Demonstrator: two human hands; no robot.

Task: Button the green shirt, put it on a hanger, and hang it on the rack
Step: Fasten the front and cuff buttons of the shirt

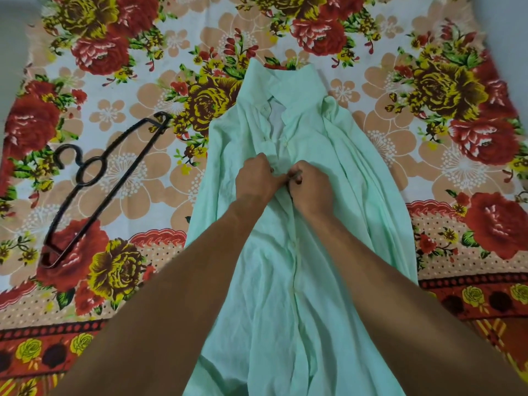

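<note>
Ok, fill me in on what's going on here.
A person is buttoning a light green shirt spread flat on a floral bedsheet. The left hand and right hand are pinching the front placket together about mid-chest. Below the hands the front looks closed; near the collar it gapes open. A black hanger lies unused on the sheet beside the shirt, on the left. No rack is in view.

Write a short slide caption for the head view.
Both hands button a green shirt on floral sheet; black hanger lies alongside.
</note>
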